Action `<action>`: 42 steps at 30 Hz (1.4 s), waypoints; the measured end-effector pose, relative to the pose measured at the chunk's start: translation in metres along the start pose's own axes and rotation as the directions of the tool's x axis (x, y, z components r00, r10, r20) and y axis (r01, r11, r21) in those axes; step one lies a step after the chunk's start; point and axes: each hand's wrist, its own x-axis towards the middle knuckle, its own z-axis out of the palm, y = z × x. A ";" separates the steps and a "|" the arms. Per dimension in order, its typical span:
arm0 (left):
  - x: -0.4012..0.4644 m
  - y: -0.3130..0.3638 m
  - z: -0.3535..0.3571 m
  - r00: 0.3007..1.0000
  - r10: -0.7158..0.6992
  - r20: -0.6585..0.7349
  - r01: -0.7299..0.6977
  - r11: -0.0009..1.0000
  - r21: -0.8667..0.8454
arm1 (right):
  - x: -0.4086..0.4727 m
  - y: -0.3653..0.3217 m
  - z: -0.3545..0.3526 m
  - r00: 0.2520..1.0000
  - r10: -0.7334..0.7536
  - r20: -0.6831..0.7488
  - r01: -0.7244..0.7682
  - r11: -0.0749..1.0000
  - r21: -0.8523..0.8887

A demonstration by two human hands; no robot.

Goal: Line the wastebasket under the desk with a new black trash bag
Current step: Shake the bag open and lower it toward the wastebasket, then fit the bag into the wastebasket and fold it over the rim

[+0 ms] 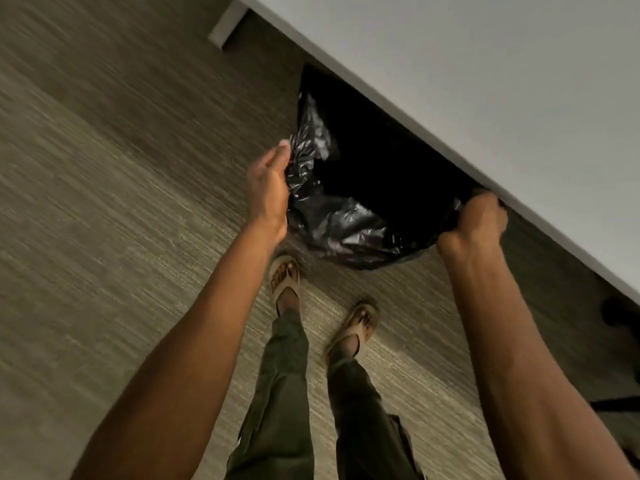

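Observation:
A glossy black trash bag point(341, 223) hangs open-mouthed over the wastebasket, which is hidden beneath the plastic and partly tucked under the white desk point(485, 81). The bag's dark opening faces me. My left hand point(268, 188) presses flat against the bag's left edge, fingers extended and together, thumb apart. My right hand point(476, 221) is clenched on the bag's right rim, just below the desk's front edge. The far side of the bag disappears under the desk.
Grey-brown carpet point(121, 202) covers the floor to the left. My two sandalled feet point(284, 275) stand just in front of the bag. A white desk leg point(227, 24) is at the top. Dark chair parts point(616, 313) show at the right edge.

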 end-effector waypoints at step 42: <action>0.192 -0.229 -0.072 0.912 0.411 -0.007 -0.148 0.344 0.927 | 0.250 0.220 -0.008 0.995 -0.097 -0.002 0.084 0.867 -0.492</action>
